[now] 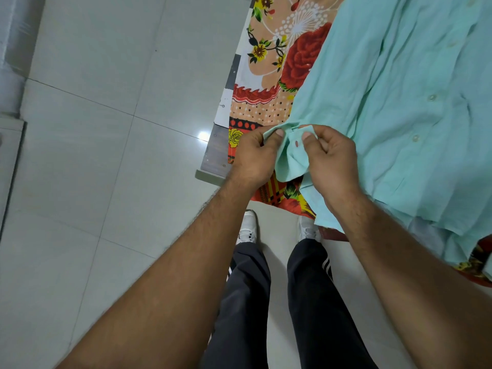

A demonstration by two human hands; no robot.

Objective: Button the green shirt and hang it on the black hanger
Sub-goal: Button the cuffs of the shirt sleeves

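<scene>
Floral bedsheet [266, 102], both hands pinching shirt cuff [290, 153]

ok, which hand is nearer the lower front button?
Right. The right hand pinches the cuff on the side toward the front button; the left hand pinches the cuff's far side.

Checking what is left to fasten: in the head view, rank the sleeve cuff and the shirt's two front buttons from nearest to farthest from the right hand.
1. Sleeve cuff: pinched in the right hand's grip, at its left.
2. Lower front button: to the hand's right, on the green shirt.
3. Upper front button: farther up and right.
</scene>
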